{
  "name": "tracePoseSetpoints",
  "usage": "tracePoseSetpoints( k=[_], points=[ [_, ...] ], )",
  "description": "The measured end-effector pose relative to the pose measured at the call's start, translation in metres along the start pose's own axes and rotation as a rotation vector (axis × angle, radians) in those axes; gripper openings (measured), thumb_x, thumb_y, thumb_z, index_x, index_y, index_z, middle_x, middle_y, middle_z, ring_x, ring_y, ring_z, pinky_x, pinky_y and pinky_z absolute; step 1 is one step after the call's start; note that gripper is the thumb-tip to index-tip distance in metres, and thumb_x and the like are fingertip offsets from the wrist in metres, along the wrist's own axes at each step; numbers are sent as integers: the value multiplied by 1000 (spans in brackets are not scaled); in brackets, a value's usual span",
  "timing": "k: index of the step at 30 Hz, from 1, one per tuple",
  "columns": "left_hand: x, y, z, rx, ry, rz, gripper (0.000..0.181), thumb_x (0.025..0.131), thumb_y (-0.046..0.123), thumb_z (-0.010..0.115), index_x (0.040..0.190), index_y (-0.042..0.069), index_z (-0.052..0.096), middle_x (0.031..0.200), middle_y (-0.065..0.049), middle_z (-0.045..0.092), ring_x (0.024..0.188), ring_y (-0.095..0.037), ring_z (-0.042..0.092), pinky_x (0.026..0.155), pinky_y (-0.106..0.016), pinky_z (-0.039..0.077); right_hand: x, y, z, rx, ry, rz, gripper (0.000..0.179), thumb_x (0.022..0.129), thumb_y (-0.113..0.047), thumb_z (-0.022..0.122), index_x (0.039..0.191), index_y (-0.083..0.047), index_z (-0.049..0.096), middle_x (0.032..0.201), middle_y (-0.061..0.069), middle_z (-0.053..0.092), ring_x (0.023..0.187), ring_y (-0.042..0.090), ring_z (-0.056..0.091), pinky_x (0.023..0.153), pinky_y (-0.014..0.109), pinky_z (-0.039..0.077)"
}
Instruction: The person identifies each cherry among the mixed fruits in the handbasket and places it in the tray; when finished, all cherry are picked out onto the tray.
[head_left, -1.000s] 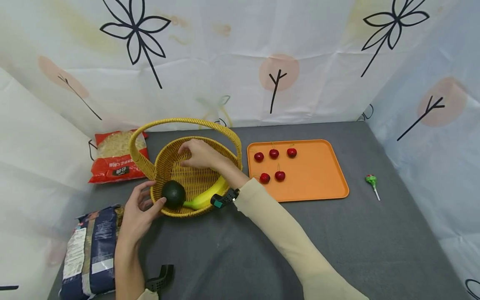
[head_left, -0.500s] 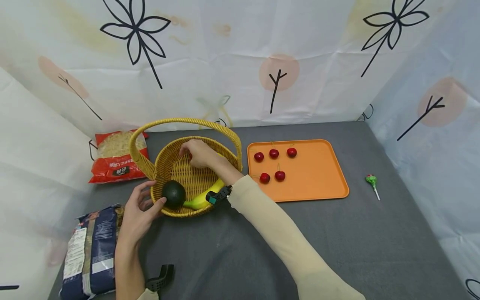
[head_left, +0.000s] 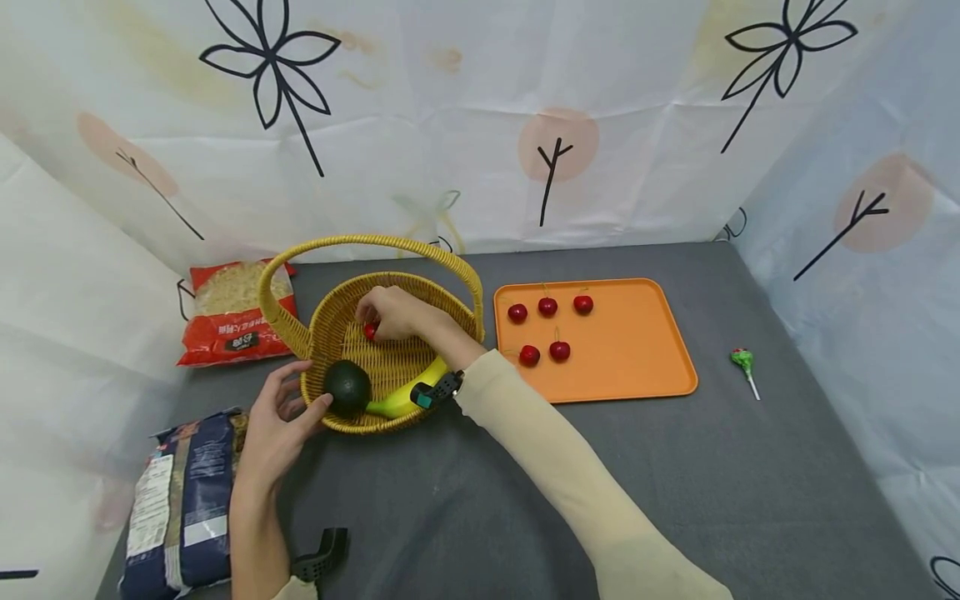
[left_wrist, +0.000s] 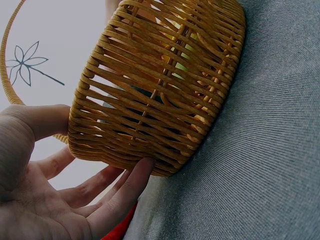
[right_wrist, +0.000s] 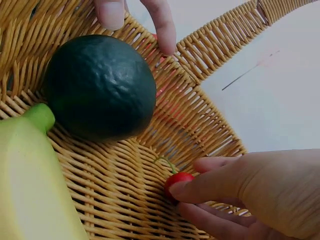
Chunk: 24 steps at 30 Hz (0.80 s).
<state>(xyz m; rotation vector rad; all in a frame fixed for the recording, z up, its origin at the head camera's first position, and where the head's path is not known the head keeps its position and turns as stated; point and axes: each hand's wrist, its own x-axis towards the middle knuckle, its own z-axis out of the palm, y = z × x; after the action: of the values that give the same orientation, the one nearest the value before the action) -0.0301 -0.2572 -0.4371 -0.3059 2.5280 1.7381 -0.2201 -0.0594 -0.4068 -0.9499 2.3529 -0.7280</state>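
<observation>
My right hand (head_left: 397, 315) is inside the yellow wicker basket (head_left: 386, 350), pinching a red cherry (right_wrist: 178, 186) between thumb and fingers. A green stem rises from that cherry in the right wrist view, and it sits close to the woven bottom. My left hand (head_left: 277, 425) holds the basket's left side, thumb and fingers spread along the rim and outer wall; the left wrist view shows the fingers against the weave (left_wrist: 150, 115). A dark green avocado (head_left: 347, 388) lies in the basket near the left thumb. Beside it is a yellow banana (head_left: 405, 398), partly covered by the right wrist.
An orange tray (head_left: 630, 350) with several cherries (head_left: 547, 307) stands right of the basket. Farther right lies a green lollipop (head_left: 742, 360). A red bag (head_left: 240, 321) and a dark blue bag (head_left: 187, 500) lie at the left. The basket handle (head_left: 367, 241) arches behind the right hand.
My right hand has shifted slightly within the basket and dipped a little, and the cherry now shows at its fingertips. The left hand and basket stay in place.
</observation>
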Motion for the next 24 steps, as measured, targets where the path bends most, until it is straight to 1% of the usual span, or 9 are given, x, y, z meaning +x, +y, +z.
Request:
tracePoseSetpoints(
  k=[6, 10, 13, 18, 20, 24],
  points=[
    [0, 1, -1, -10, -1, 1, 67, 105, 21, 73, 163, 15, 39, 147, -17, 54, 106, 5, 69, 75, -22, 65, 3, -2, 3, 44, -18, -42, 37, 98, -2, 79, 134, -9, 73, 136, 9, 74, 127, 23, 69, 97, 28, 59],
    [0, 0, -1, -8, -3, -2, 67, 105, 21, 73, 163, 15, 39, 147, -17, 54, 105, 6, 68, 75, -23, 65, 3, -1, 4, 77, -18, -66, 36, 97, -4, 80, 132, -9, 75, 135, 8, 74, 126, 21, 69, 97, 27, 58],
    [0, -1, -1, -10, -4, -3, 67, 105, 21, 73, 163, 15, 39, 146, -16, 54, 105, 5, 69, 76, -24, 66, 1, 1, 3, 108, -5, -101, 34, 97, -8, 81, 131, -9, 75, 133, 7, 75, 126, 20, 69, 99, 25, 57],
    [0, -1, -1, -5, -2, -3, 67, 106, 22, 72, 163, 15, 39, 147, -16, 53, 106, 6, 68, 76, -24, 66, -12, -1, -3, 212, 16, -180, 35, 96, -9, 83, 130, -5, 75, 130, 11, 76, 121, 23, 73, 98, 24, 59],
    [0, 0, -1, -2, -3, -4, 67, 106, 22, 72, 163, 15, 38, 148, -17, 53, 104, 8, 67, 77, -24, 66, -20, -3, -5, 264, 23, -215, 36, 96, -8, 83, 130, -2, 74, 129, 13, 75, 117, 25, 75, 97, 25, 61],
    [0, 0, -1, -2, -3, -11, 67, 106, 23, 72, 164, 15, 38, 149, -17, 52, 103, 10, 66, 77, -24, 66, -40, -8, -7, 320, 37, -267, 34, 95, -8, 83, 127, -3, 73, 126, 12, 75, 104, 24, 78, 92, 22, 61]
  ],
)
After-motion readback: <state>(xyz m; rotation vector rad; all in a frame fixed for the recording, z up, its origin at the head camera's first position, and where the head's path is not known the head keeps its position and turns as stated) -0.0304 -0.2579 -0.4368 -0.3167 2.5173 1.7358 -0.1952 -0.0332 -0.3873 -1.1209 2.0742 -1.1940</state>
